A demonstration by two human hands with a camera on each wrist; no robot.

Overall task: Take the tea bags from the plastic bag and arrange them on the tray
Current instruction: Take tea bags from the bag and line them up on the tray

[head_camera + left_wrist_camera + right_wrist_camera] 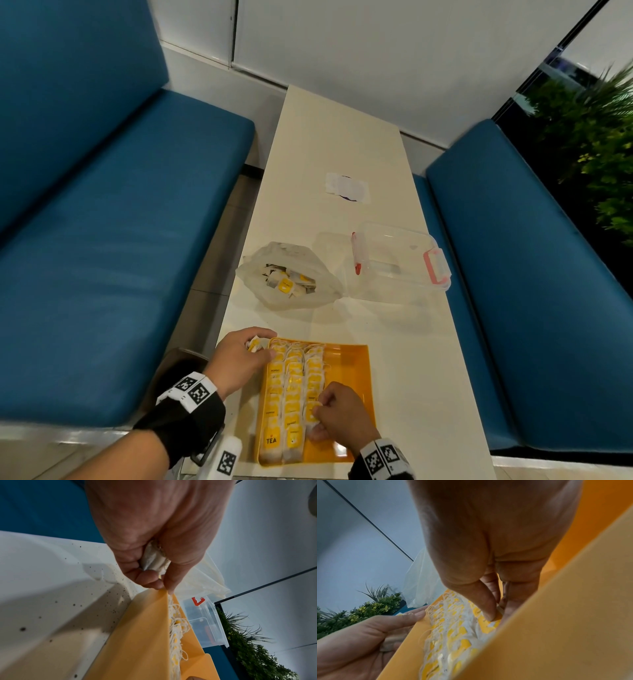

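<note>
The small white paper tea bags w/ yellow tags lie in three overlapping rows in the left part of the shallow yellow plastic tray, bottom centre of the head view; the tray's right strip is bare. More bags sit in the crumpled clear plastic bag just above, mid-frame, mouth open.

Right hand: grip pinched, thumb + fingers on one tea bag's yellow tag at the near end of the third row. Left hand: grip clenched on a small bunch of spare tea bags while its fingertips touch the tray's far left corner.

Risks, as I judge them:
- Strings. Loose loops of white string lie all over the rows; lifting the right hand could snag one and drag neighbours out of line.
- Overlap. Rows are shingled, so pushing the pinched bag down or sideways may ripple the third row.
- Left hand is doing two jobs: loosen for the tray and the bunch may spill; press harder and the light tray may slide on the pale speckled tabletop.
- Tray sits near the tabletop's left edge, so a leftward nudge may tip it.

Further right, a clear plastic lidded box w/ red clips, well apart from the tray.
</note>
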